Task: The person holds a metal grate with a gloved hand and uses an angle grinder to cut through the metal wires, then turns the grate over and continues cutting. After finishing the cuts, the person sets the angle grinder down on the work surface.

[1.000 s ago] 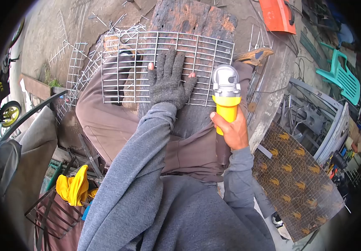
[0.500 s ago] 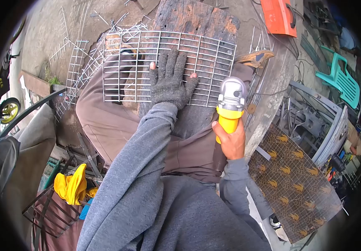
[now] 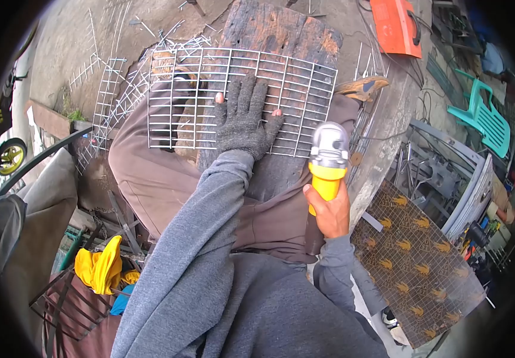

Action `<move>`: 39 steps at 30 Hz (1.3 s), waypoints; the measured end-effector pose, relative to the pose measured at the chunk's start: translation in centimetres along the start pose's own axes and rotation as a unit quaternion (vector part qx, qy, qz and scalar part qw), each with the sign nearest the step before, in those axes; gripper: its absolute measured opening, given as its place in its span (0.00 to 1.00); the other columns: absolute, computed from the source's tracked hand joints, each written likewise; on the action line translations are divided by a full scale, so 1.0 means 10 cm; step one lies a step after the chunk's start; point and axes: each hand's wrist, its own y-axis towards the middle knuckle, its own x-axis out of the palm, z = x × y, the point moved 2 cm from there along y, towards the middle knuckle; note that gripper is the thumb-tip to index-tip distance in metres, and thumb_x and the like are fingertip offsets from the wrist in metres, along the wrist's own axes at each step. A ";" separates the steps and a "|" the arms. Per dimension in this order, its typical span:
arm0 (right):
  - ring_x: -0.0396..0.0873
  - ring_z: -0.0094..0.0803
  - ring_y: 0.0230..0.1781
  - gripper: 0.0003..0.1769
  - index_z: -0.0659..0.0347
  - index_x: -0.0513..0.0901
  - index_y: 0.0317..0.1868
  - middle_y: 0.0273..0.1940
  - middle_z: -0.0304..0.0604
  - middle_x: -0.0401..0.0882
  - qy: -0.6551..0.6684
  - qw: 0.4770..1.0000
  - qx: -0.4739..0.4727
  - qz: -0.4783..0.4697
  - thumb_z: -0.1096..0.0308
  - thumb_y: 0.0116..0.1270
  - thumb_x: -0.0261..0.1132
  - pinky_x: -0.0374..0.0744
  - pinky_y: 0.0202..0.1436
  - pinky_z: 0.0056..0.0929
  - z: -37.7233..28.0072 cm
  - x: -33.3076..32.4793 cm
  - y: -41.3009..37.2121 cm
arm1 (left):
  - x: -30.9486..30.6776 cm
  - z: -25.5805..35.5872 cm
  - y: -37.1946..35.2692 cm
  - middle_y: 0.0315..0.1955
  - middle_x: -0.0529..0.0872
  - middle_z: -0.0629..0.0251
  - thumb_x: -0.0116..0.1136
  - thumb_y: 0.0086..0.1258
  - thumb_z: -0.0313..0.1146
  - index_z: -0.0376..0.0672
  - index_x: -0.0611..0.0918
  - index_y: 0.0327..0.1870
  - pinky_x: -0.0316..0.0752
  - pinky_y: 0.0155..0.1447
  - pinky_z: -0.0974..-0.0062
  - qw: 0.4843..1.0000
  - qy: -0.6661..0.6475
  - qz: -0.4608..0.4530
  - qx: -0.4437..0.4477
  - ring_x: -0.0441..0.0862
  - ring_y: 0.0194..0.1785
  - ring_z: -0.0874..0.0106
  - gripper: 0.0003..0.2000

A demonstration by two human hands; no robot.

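My left hand (image 3: 244,119), in a dark grey glove with bare fingertips at the thumb and little finger, lies flat with fingers spread on a wire mesh panel (image 3: 298,89). The panel rests over a worn wooden board (image 3: 281,30) and across my legs. In my bare right hand (image 3: 331,210) is a yellow angle grinder (image 3: 327,173), gripped round its body. Its silver head and guard point away from me, just beside the panel's lower right corner.
Cut wire pieces and mesh scraps (image 3: 114,89) lie on the ground at the left. An orange metal case (image 3: 396,27) stands at the upper right, near a teal plastic chair (image 3: 483,113). A patterned brown sheet (image 3: 415,262) is at my right, and yellow cloth (image 3: 100,264) at lower left.
The grinder and right hand have shifted slightly down, away from the panel's edge. My left hand stays flat on the mesh, and the whole view has moved a little.
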 end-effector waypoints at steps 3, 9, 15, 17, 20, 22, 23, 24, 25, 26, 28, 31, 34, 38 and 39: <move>0.86 0.42 0.46 0.28 0.65 0.79 0.55 0.46 0.49 0.87 0.057 0.998 0.024 0.026 0.59 0.61 0.79 0.81 0.54 0.39 0.06 -0.02 -0.01 | -0.01 0.00 -0.03 0.82 0.62 0.64 0.58 0.73 0.58 0.55 0.69 0.79 0.38 0.86 0.47 1.000 -0.023 0.002 0.004 0.53 0.86 0.60 0.35; 0.86 0.43 0.46 0.29 0.65 0.79 0.57 0.46 0.49 0.87 -0.001 1.000 0.004 0.027 0.59 0.61 0.78 0.81 0.53 0.40 0.01 -0.02 -0.13 | 0.02 0.00 -0.02 0.82 0.62 0.64 0.58 0.73 0.58 0.55 0.68 0.79 0.36 0.86 0.47 1.000 -0.017 0.000 0.003 0.52 0.86 0.61 0.35; 0.87 0.56 0.46 0.29 0.65 0.78 0.54 0.44 0.59 0.87 -0.108 0.994 -0.014 0.015 0.56 0.60 0.78 0.82 0.51 0.48 -0.09 0.02 -0.21 | 0.01 0.00 -0.01 0.82 0.63 0.64 0.58 0.73 0.58 0.56 0.69 0.79 0.37 0.86 0.47 1.000 -0.011 0.005 0.006 0.54 0.86 0.61 0.35; 0.86 0.61 0.48 0.29 0.64 0.77 0.53 0.45 0.63 0.86 -0.122 0.992 0.005 0.043 0.55 0.59 0.78 0.81 0.51 0.51 -0.09 0.12 -0.25 | 0.00 0.00 -0.02 0.82 0.63 0.64 0.58 0.73 0.58 0.56 0.69 0.79 0.37 0.86 0.47 1.000 -0.020 0.008 0.006 0.54 0.86 0.61 0.35; 0.86 0.59 0.46 0.30 0.64 0.77 0.53 0.44 0.61 0.87 -0.138 0.984 0.023 0.111 0.55 0.59 0.78 0.81 0.51 0.49 -0.03 0.12 -0.24 | 0.02 0.00 -0.03 0.82 0.63 0.65 0.58 0.73 0.58 0.56 0.69 0.79 0.37 0.86 0.46 1.000 -0.023 0.012 0.007 0.54 0.86 0.61 0.35; 0.86 0.57 0.46 0.30 0.64 0.77 0.53 0.43 0.59 0.86 -0.010 1.000 -0.009 -0.026 0.55 0.59 0.79 0.81 0.51 0.48 0.03 0.05 -0.18 | 0.02 0.01 -0.02 0.82 0.63 0.65 0.58 0.73 0.58 0.56 0.69 0.79 0.37 0.86 0.46 1.000 -0.018 0.013 0.007 0.54 0.86 0.61 0.35; 0.86 0.57 0.46 0.30 0.64 0.77 0.53 0.43 0.59 0.86 -0.010 1.000 -0.009 -0.025 0.55 0.59 0.79 0.81 0.51 0.48 0.04 0.06 -0.20 | 0.01 0.01 -0.01 0.82 0.63 0.65 0.58 0.73 0.58 0.56 0.69 0.79 0.37 0.86 0.46 1.000 -0.017 0.007 0.005 0.53 0.86 0.61 0.35; 0.86 0.56 0.45 0.30 0.64 0.77 0.52 0.43 0.58 0.86 -0.040 0.999 -0.004 0.020 0.55 0.59 0.79 0.81 0.51 0.48 0.02 0.08 -0.22 | 0.01 0.01 -0.01 0.82 0.63 0.65 0.58 0.73 0.58 0.56 0.69 0.79 0.37 0.86 0.46 1.000 -0.016 0.001 0.001 0.53 0.86 0.61 0.35; 0.85 0.55 0.45 0.30 0.65 0.77 0.52 0.43 0.57 0.86 -0.070 0.995 0.001 0.064 0.55 0.59 0.79 0.80 0.51 0.47 0.00 0.08 -0.24 | 0.02 0.00 -0.01 0.82 0.63 0.65 0.58 0.73 0.58 0.56 0.69 0.79 0.37 0.86 0.46 1.000 -0.016 0.001 -0.003 0.53 0.86 0.61 0.35; 0.85 0.55 0.45 0.30 0.65 0.77 0.52 0.43 0.57 0.86 -0.072 0.996 0.000 0.061 0.55 0.59 0.79 0.80 0.51 0.47 0.01 0.08 -0.22 | 0.02 0.00 -0.02 0.82 0.62 0.65 0.58 0.73 0.59 0.57 0.69 0.79 0.37 0.86 0.47 1.000 -0.017 0.006 0.000 0.53 0.86 0.61 0.35; 0.85 0.56 0.45 0.29 0.65 0.77 0.51 0.44 0.58 0.86 0.009 0.999 -0.016 0.050 0.55 0.59 0.79 0.80 0.51 0.48 0.01 0.09 -0.19 | 0.01 -0.01 -0.03 0.82 0.62 0.65 0.58 0.73 0.59 0.57 0.69 0.79 0.37 0.86 0.47 1.000 -0.019 0.010 0.004 0.53 0.86 0.61 0.35; 0.86 0.54 0.44 0.29 0.66 0.77 0.51 0.44 0.57 0.86 -0.084 0.996 -0.011 0.002 0.56 0.59 0.79 0.81 0.51 0.46 -0.06 0.05 -0.19 | 0.01 0.01 -0.01 0.82 0.62 0.65 0.58 0.74 0.59 0.57 0.69 0.79 0.37 0.86 0.47 1.000 -0.013 -0.001 0.002 0.53 0.86 0.61 0.35; 0.86 0.54 0.44 0.29 0.66 0.77 0.52 0.43 0.57 0.86 -0.109 0.992 0.012 0.066 0.57 0.60 0.78 0.81 0.50 0.46 -0.05 0.10 -0.27 | 0.03 -0.01 -0.02 0.82 0.62 0.65 0.58 0.74 0.59 0.57 0.68 0.80 0.36 0.86 0.47 1.000 -0.012 0.008 0.004 0.53 0.86 0.61 0.35; 0.87 0.54 0.44 0.29 0.66 0.77 0.53 0.43 0.57 0.87 0.005 1.000 -0.010 0.009 0.57 0.60 0.78 0.81 0.50 0.46 0.03 0.05 -0.26 | 0.02 0.00 -0.02 0.82 0.62 0.65 0.57 0.74 0.59 0.57 0.69 0.79 0.36 0.86 0.48 1.000 -0.019 0.004 0.001 0.53 0.86 0.61 0.35; 0.86 0.54 0.45 0.29 0.65 0.77 0.54 0.43 0.57 0.87 -0.021 1.000 0.000 -0.004 0.57 0.61 0.78 0.81 0.51 0.46 0.03 0.04 -0.29 | 0.03 0.00 -0.02 0.82 0.62 0.64 0.57 0.74 0.59 0.57 0.69 0.79 0.35 0.86 0.48 1.000 -0.009 0.001 0.001 0.52 0.86 0.61 0.35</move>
